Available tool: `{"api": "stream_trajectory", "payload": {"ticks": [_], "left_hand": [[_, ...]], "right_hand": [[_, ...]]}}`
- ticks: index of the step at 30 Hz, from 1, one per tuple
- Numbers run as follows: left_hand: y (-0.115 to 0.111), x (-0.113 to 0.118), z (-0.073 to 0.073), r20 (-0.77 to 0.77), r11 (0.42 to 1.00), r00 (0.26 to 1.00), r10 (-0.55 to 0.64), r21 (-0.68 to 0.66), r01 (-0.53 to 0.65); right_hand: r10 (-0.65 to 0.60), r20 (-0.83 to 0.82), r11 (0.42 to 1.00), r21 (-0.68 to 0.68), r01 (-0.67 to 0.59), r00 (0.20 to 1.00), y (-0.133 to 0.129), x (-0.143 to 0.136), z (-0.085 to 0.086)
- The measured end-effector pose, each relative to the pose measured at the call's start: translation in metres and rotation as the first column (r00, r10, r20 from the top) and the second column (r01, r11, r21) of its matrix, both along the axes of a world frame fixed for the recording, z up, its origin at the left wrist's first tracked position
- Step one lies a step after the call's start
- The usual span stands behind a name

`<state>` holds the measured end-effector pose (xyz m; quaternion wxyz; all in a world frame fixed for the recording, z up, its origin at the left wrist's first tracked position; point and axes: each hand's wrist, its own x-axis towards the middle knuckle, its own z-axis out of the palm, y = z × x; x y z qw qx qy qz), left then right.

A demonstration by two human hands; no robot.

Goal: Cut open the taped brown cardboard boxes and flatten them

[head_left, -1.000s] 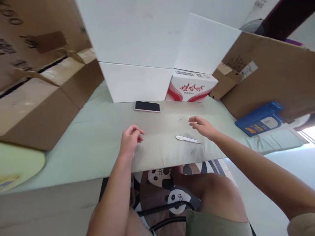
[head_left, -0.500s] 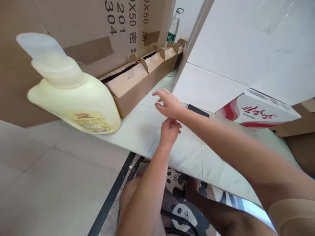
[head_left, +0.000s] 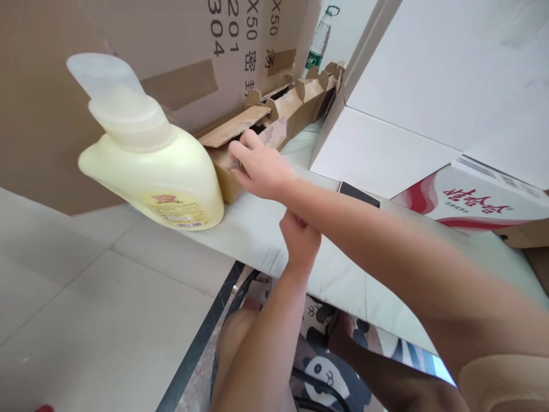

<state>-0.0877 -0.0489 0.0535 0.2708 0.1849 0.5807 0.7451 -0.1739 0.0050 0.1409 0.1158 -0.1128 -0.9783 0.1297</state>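
My right hand (head_left: 261, 169) is at the front of a small cardboard box (head_left: 227, 174), its fingers bent over the edge and gripping the front flap. The box's back flap (head_left: 235, 126) stands lifted, with a dark gap below it; the contents are hidden. My left hand (head_left: 300, 237) is closed under my right forearm, above the pale covered tabletop (head_left: 257, 229). A bit of red shows at its fingers, but what it is I cannot make out. To the left of the box stands a pale yellow pump-less plastic bottle (head_left: 171, 171) with a translucent cap.
Behind the small boxes rises a large printed carton (head_left: 180, 34). A water bottle (head_left: 319, 43) stands at the far end. On the right are white boxes (head_left: 386, 137), a red-and-white carton (head_left: 467, 197) and a dark flat object (head_left: 359, 194). My legs are below the table edge.
My right hand has moved left from above the tabletop onto the small box, and its back flap now shows raised. My left hand stays closed below. The view has shifted slightly.
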Motion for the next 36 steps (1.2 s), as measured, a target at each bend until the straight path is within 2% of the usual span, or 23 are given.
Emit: {"api": "stream_trajectory", "payload": {"ticks": [2, 3, 6, 9, 10, 12, 14, 16, 18, 21, 24, 26, 28, 30, 32, 34, 36], "left_hand": [[-0.005, 0.008, 0.003, -0.137, 0.984, 0.975, 0.177, -0.003, -0.179], [-0.007, 0.013, 0.005, -0.22, 0.974, 0.95, 0.221, 0.002, -0.226], [-0.013, 0.028, 0.015, -0.431, 0.971, 0.871, 0.234, 0.057, -0.233], [-0.026, 0.04, 0.03, -0.531, 0.968, 0.81, 0.248, 0.177, -0.18], [-0.031, 0.041, 0.035, -0.547, 0.962, 0.796, 0.258, 0.219, -0.162], [-0.039, 0.038, 0.045, -0.545, 0.941, 0.773, 0.323, 0.273, -0.201], [-0.042, 0.03, 0.053, -0.519, 0.919, 0.76, 0.39, 0.268, -0.289], [-0.038, 0.019, 0.058, -0.533, 0.915, 0.744, 0.404, 0.226, -0.335], [-0.029, 0.013, 0.06, -0.593, 0.95, 0.744, 0.309, 0.148, -0.276], [-0.01, 0.019, 0.054, -0.599, 0.999, 0.801, 0.005, -0.04, -0.037], [0.007, 0.041, 0.044, -0.549, 0.973, 0.805, -0.225, -0.164, 0.161], [0.016, 0.055, 0.039, -0.553, 0.961, 0.787, -0.273, -0.201, 0.192], [0.022, 0.065, 0.036, -0.56, 0.961, 0.784, -0.27, -0.207, 0.183], [0.026, 0.069, 0.034, -0.54, 0.967, 0.803, -0.25, -0.178, 0.182], [0.03, 0.071, 0.031, -0.531, 0.966, 0.808, -0.257, -0.136, 0.218], [0.033, 0.071, 0.028, -0.573, 0.959, 0.772, -0.276, -0.114, 0.258], [0.036, 0.071, 0.025, -0.641, 0.952, 0.708, -0.297, -0.138, 0.274]], "right_hand": [[-0.06, -0.034, 0.998, -0.032, 0.059, 0.998, 0.002, 0.018, 0.003], [-0.091, -0.047, 0.995, -0.036, 0.089, 0.995, 0.004, 0.026, 0.005], [-0.175, -0.116, 0.984, -0.038, 0.172, 0.978, 0.018, 0.049, 0.008], [-0.24, -0.217, 0.97, -0.022, 0.241, 0.946, 0.039, 0.085, 0.009], [-0.241, -0.259, 0.969, -0.012, 0.246, 0.935, 0.045, 0.102, 0.009], [-0.209, -0.366, 0.973, 0.013, 0.229, 0.907, 0.05, 0.146, 0.01], [-0.163, -0.479, 0.975, 0.055, 0.214, 0.863, 0.045, 0.198, 0.011], [-0.166, -0.582, 0.963, 0.077, 0.257, 0.796, 0.032, 0.252, 0.008], [-0.211, -0.645, 0.95, 0.042, 0.311, 0.734, 0.015, 0.3, -0.001], [-0.327, -0.706, 0.925, -0.102, 0.367, 0.628, -0.008, 0.349, -0.022], [-0.41, -0.714, 0.904, -0.235, 0.358, 0.568, -0.023, 0.369, -0.044], [-0.452, -0.707, 0.888, -0.297, 0.352, 0.544, -0.025, 0.374, -0.054], [-0.507, -0.676, 0.861, -0.378, 0.34, 0.534, -0.023, 0.377, -0.06], [-0.497, -0.628, 0.865, -0.416, 0.281, 0.599, -0.018, 0.38, -0.064], [-0.374, -0.594, 0.916, -0.355, 0.184, 0.713, -0.013, 0.384, -0.068], [-0.236, -0.563, 0.957, -0.276, 0.089, 0.792, -0.011, 0.387, -0.073], [-0.202, -0.554, 0.959, -0.28, 0.048, 0.808, -0.011, 0.39, -0.077]]}}
